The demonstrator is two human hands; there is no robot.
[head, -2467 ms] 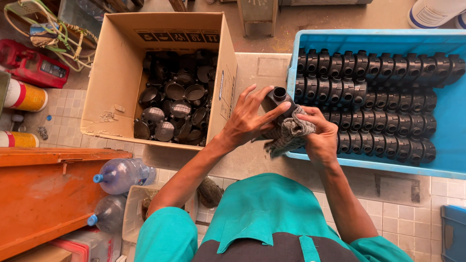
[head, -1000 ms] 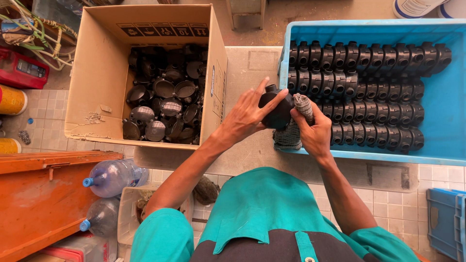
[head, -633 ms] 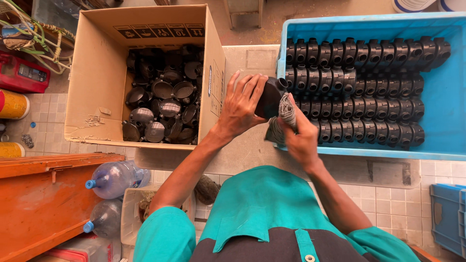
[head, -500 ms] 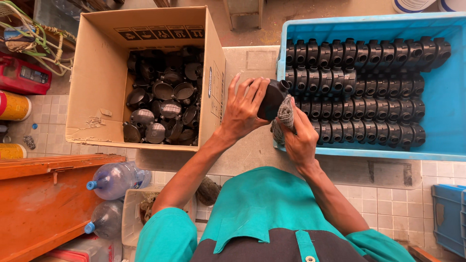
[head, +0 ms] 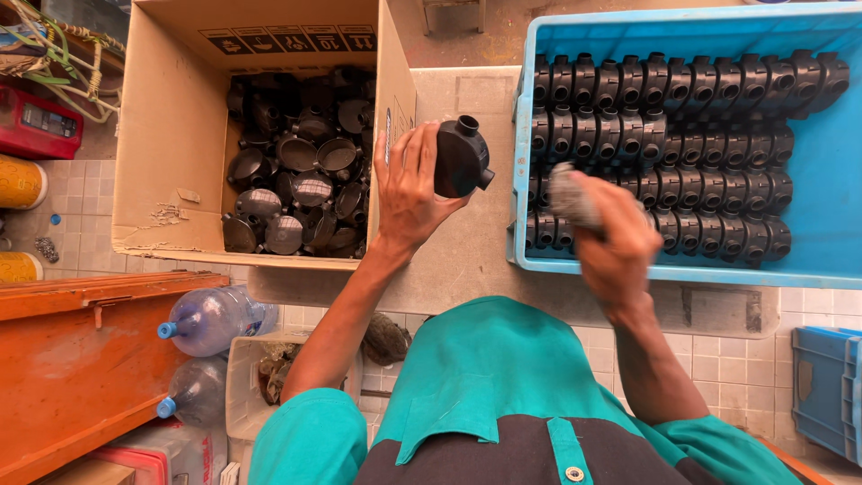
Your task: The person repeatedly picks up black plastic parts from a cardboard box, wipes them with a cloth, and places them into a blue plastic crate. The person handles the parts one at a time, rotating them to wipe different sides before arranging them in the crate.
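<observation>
My left hand [head: 411, 189] grips a round black plastic fitting [head: 462, 156] with short tube stubs, held up between the cardboard box and the blue crate. My right hand [head: 611, 238], blurred by motion, holds a grey rag [head: 569, 194] just right of the fitting, apart from it, over the crate's left edge. The cardboard box [head: 171, 135] on the left holds several loose black fittings [head: 301, 180]. The blue crate [head: 831, 175] on the right holds neat rows of the same black fittings [head: 673, 144].
A stone-like slab [head: 467, 260] lies under box and crate. An orange wooden bench [head: 81, 359] and two plastic bottles [head: 215, 319] are at lower left. A red device [head: 40, 126] and tangled wires [head: 63, 45] sit at upper left. Another blue crate [head: 831, 386] stands at lower right.
The hands have come apart: my right hand with the rag has swung right and down off the fitting, while my left hand keeps the fitting raised and turned.
</observation>
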